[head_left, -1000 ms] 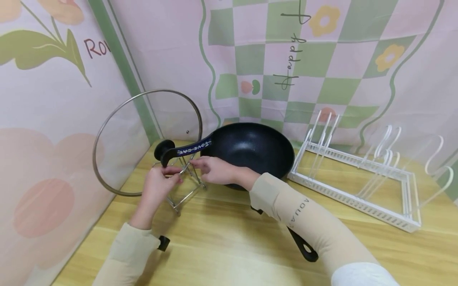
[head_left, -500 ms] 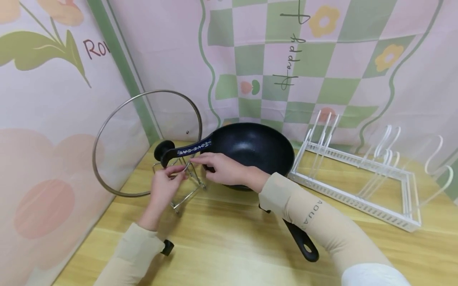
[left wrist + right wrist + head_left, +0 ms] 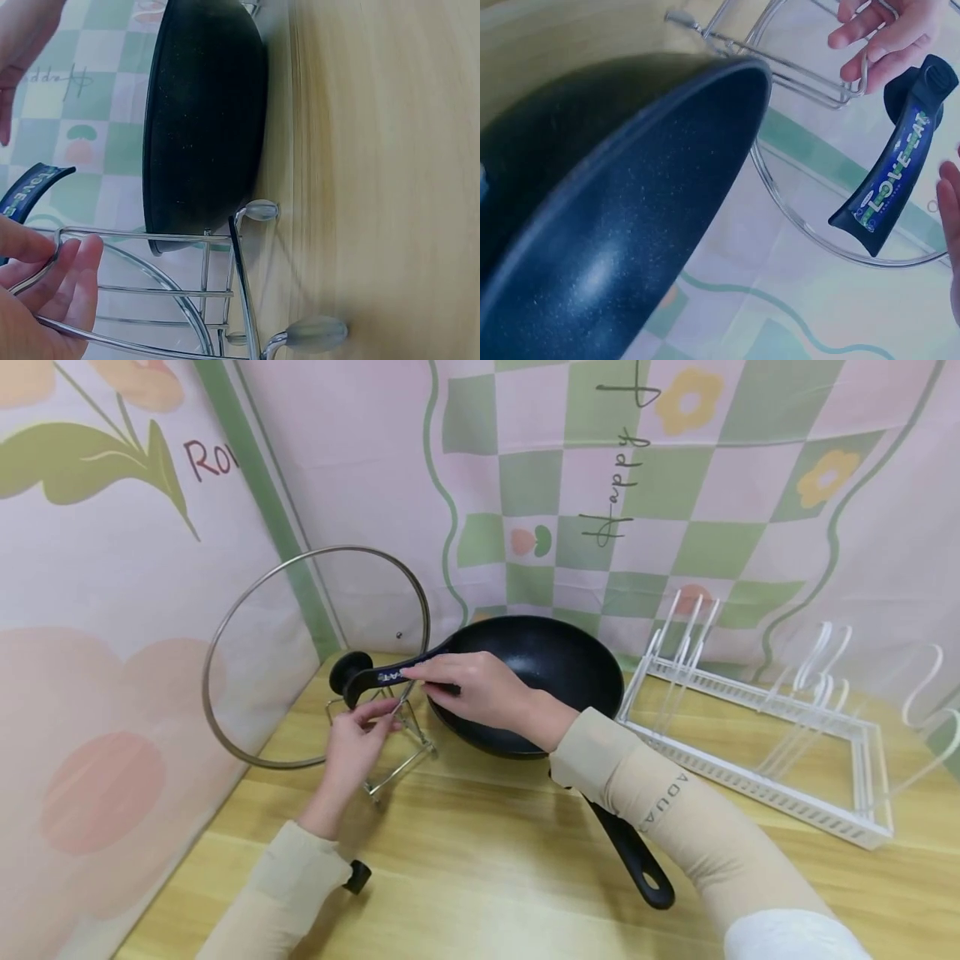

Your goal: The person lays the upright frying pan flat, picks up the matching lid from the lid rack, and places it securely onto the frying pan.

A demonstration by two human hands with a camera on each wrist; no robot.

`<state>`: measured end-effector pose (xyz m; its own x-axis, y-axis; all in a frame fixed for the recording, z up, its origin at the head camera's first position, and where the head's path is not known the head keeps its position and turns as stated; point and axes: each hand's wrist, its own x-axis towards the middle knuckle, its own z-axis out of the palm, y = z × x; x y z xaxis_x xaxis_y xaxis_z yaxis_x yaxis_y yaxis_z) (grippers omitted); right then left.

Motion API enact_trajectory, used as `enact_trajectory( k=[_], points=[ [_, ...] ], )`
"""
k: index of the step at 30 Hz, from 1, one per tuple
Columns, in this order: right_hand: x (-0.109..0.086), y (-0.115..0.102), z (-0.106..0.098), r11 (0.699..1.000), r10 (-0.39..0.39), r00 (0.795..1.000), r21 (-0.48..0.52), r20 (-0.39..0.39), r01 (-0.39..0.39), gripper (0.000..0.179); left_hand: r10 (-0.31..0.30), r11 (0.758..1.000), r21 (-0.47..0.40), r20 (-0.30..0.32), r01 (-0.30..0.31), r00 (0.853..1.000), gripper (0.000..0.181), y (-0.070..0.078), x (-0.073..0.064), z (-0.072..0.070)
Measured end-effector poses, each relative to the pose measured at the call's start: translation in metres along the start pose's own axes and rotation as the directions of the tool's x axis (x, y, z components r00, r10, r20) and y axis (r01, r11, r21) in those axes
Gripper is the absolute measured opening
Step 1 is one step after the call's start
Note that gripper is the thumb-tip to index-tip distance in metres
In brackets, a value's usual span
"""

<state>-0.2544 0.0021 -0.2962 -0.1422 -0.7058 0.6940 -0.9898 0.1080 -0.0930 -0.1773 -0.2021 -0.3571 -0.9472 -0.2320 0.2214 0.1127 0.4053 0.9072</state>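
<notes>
A glass lid [image 3: 204, 685] with a metal rim stands upright in a small wire rack [image 3: 397, 771] on the left. Its long black handle [image 3: 388, 677], lettered "LOVE EAT", faces outward. My left hand [image 3: 356, 745] pinches the bent wire at the top of the rack, as the left wrist view confirms at the rack's bars [image 3: 206, 281]. My right hand [image 3: 483, 689] hovers beside the lid's handle, fingers fairly straight and holding nothing. A small gap separates it from the handle [image 3: 900, 172] in the right wrist view. A black wok [image 3: 555, 664] sits tilted just behind the right hand.
The wok's handle [image 3: 633, 856] points toward the front right, under the right forearm. A white rack [image 3: 735, 768] with upright prongs stands on the wooden table [image 3: 465, 860] at right. Patterned cloth [image 3: 360, 460] hangs behind and at left.
My right hand has come away from the rack's wire and risen toward the lid's handle. My left hand stays at the wire, shifted slightly right. The view has drifted a little.
</notes>
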Motion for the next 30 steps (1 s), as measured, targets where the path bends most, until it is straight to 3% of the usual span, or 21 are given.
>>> enact_trajectory(
  k=[2, 5, 11, 14, 22, 26, 30],
  points=[
    [0.001, 0.002, 0.001, 0.997, -0.037, 0.999, -0.071, -0.037, 0.035, 0.032, -0.001, 1.0, -0.009, 0.006, 0.001, 1.0, 0.026, 0.0, 0.0, 0.001],
    [0.003, 0.005, 0.003, 0.989, -0.051, 0.998, -0.144, -0.028, 0.047, 0.035, -0.015, 1.0, -0.011, 0.012, 0.015, 1.0, 0.027, 0.0, 0.001, 0.002],
    [0.008, 0.013, 0.009, 0.978, 0.038, 0.989, -0.21, 0.146, -0.006, 0.055, -0.026, 0.999, -0.023, 0.048, 0.027, 0.999, 0.027, -0.002, 0.002, -0.001],
    [0.011, 0.016, 0.014, 0.961, 0.025, 0.98, -0.274, 0.195, 0.03, 0.062, -0.032, 0.999, -0.036, 0.066, 0.035, 0.997, 0.028, -0.002, 0.003, -0.002],
    [0.015, 0.019, 0.03, 0.878, -0.108, 0.98, -0.447, 0.167, 0.173, 0.055, -0.038, 0.999, -0.03, 0.079, 0.04, 0.996, 0.028, -0.002, 0.003, -0.004],
    [0.017, 0.019, 0.035, 0.844, -0.112, 0.977, -0.502, 0.179, 0.189, 0.055, -0.04, 0.998, -0.035, 0.084, 0.043, 0.996, 0.028, -0.002, 0.003, -0.004],
    [0.018, 0.018, 0.036, 0.837, -0.088, 0.975, -0.515, 0.203, 0.183, 0.06, -0.04, 0.998, -0.047, 0.092, 0.044, 0.995, 0.028, -0.002, 0.003, -0.004]
  ],
)
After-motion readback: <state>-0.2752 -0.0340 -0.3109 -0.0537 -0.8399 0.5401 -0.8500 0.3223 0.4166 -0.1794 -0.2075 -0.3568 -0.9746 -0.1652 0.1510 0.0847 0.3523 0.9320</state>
